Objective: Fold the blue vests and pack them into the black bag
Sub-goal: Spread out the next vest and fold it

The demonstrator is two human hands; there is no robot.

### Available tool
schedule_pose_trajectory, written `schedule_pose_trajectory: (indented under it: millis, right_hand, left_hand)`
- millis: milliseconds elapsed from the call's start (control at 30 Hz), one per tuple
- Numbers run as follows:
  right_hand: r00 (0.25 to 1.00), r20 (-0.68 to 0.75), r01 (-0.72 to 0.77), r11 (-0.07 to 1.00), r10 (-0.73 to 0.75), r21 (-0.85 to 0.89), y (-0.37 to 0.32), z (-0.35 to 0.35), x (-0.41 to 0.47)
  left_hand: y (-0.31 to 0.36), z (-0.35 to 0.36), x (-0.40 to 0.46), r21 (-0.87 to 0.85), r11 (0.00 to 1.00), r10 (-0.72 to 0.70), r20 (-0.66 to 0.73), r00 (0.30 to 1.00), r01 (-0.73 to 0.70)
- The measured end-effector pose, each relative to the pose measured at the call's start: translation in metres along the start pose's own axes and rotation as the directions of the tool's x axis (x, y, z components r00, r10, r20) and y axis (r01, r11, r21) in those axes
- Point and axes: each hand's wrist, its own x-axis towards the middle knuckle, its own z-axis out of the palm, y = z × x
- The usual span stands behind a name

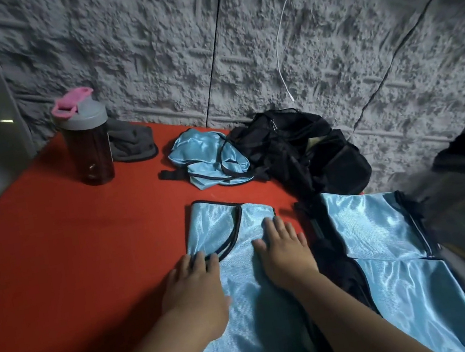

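Red surface (56,264), items listed against the black bag (305,146) at the rear wall. Far left of it: lidded bottle (87,141), grey cloth (133,144) behind. Touching its left: crumpled blue vest (206,155). Bare red stretches left to the edge. In front: flat shiny black-trimmed vest (244,295), left hand (195,285) and right hand (282,250) pressing, fingers straight, spread. Right: folded vests (388,242) on dark cloth.

Head view: looks forward-down, close over red table (71,262).
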Motion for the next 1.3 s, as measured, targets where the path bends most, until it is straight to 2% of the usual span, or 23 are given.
schedule_pose_trajectory:
  millis: [100, 200, 267, 333, 400, 467, 500, 600, 667, 733, 933, 1167, 1300]
  right_hand:
    - [0.999, 0.028, -0.02, 0.998, 0.018, 0.054, 0.017, -0.004, 0.002]
    - [0.996, -0.073, 0.051, 0.995, -0.045, 0.082, 0.009, -0.024, -0.007]
    - [0.981, -0.147, 0.147, 0.982, -0.129, 0.117, -0.011, -0.045, -0.025]
    - [0.966, -0.168, 0.232, 0.941, -0.195, 0.246, -0.041, -0.059, -0.056]
    - [0.953, -0.099, 0.302, 0.909, -0.285, 0.287, -0.065, -0.051, -0.089]
    - [0.935, 0.027, 0.349, 0.929, -0.355, 0.123, -0.065, -0.019, -0.108]
    - [0.951, 0.063, 0.299, 0.952, -0.303, 0.066, -0.055, -0.004, -0.112]
    - [0.984, -0.008, 0.176, 0.984, -0.176, -0.016, -0.01, 0.015, -0.119]
    - [0.993, -0.013, 0.117, 0.99, -0.118, -0.078, 0.018, 0.015, -0.124]
    - [0.998, 0.023, 0.065, 0.997, -0.064, -0.048, 0.033, 0.011, -0.126]
    - [1.0, 0.01, 0.026, 1.0, -0.026, -0.016, 0.031, 0.017, -0.128]
    - [0.996, 0.002, 0.09, 0.995, -0.09, 0.032, -0.006, 0.026, -0.124]
    - [0.993, -0.005, 0.119, 0.992, -0.119, 0.047, -0.033, 0.029, -0.126]
  left_hand:
    - [0.004, -0.003, 0.001, 0.044, 0.999, -0.022, 0.018, 1.0, 0.022]
    - [0.002, -0.003, 0.002, 0.06, 0.998, -0.025, 0.033, 0.999, 0.023]
    - [0.004, -0.006, 0.0, 0.059, 0.998, -0.009, -0.036, 0.999, 0.011]
    - [0.007, -0.006, -0.003, 0.066, 0.997, 0.055, -0.139, 0.989, -0.047]
    - [0.011, -0.003, -0.007, 0.097, 0.987, 0.14, -0.159, 0.977, -0.126]
    - [0.007, 0.007, -0.009, 0.061, 0.988, 0.148, -0.118, 0.982, -0.142]
    - [0.004, 0.012, -0.01, 0.058, 0.989, 0.139, -0.114, 0.984, -0.134]
    - [-0.002, 0.031, -0.011, 0.027, 0.995, 0.103, -0.086, 0.991, -0.101]
    - [-0.004, 0.038, -0.008, 0.073, 0.994, 0.09, -0.08, 0.993, -0.084]
    - [-0.005, 0.038, -0.005, 0.078, 0.992, 0.106, -0.102, 0.989, -0.098]
    - [-0.008, 0.038, -0.004, 0.07, 0.992, 0.108, -0.108, 0.988, -0.101]
    - [-0.044, 0.026, -0.005, 0.086, 0.993, 0.085, -0.108, 0.991, -0.076]
    - [-0.076, 0.02, -0.009, 0.118, 0.984, 0.143, -0.109, 0.984, -0.13]
